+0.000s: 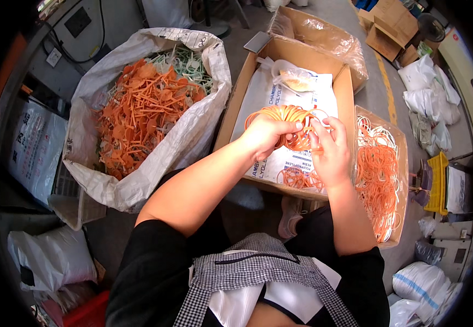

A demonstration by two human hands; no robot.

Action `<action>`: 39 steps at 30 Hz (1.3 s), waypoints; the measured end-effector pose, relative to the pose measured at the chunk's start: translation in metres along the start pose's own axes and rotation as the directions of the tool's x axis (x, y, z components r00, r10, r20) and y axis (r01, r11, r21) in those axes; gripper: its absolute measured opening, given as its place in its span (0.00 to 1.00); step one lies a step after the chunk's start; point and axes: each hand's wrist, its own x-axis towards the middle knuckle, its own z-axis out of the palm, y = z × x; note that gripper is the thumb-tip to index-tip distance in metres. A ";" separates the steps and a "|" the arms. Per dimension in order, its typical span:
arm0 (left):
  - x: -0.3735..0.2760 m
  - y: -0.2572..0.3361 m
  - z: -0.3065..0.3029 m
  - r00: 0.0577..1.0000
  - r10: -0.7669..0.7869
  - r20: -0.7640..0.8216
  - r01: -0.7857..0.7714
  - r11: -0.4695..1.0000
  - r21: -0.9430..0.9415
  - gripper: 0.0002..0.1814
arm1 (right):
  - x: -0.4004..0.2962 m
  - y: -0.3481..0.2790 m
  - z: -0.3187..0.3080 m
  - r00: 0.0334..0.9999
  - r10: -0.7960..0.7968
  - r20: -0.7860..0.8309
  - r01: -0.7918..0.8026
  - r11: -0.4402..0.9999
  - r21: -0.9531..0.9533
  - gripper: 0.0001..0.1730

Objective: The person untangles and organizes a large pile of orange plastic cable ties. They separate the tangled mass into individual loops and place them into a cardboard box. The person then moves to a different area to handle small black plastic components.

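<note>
My left hand (pixel 267 135) is closed around a thick bundle of thin orange rings (pixel 287 116), held above an open cardboard box (pixel 347 98). At the bundle's right side, my right hand (pixel 328 143) has thumb and fingers on one or more of the rings; how firmly it grips them is unclear. A printed white plastic sack (pixel 257 102) lines the box. On it lie a clear plastic bag (pixel 298 77) with something pale inside and a small loose pile of orange rings (pixel 300 178), below my hands.
Left stands a white woven sack (pixel 187 135) full of orange and pale green plastic pieces (pixel 142 110). At the right, another carton (pixel 402 184) holds many orange and white rings (pixel 377 171). Behind the middle box is a plastic-covered carton (pixel 322 32).
</note>
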 end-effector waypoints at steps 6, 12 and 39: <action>0.001 0.008 -0.009 0.992 0.125 0.015 -0.119 0.884 0.452 0.14 | 0.003 0.020 0.008 0.965 0.023 0.262 -0.030 0.999 0.026 0.10; -0.005 0.014 -0.011 0.956 0.200 0.213 -0.289 0.535 0.794 0.21 | 0.003 0.047 0.011 0.335 0.113 0.935 -0.941 -0.002 0.338 0.14; 0.012 0.032 -0.040 0.992 -0.012 0.122 0.057 0.927 -0.370 0.21 | 0.257 -0.138 0.128 0.690 -0.130 0.712 -0.678 0.230 0.698 0.27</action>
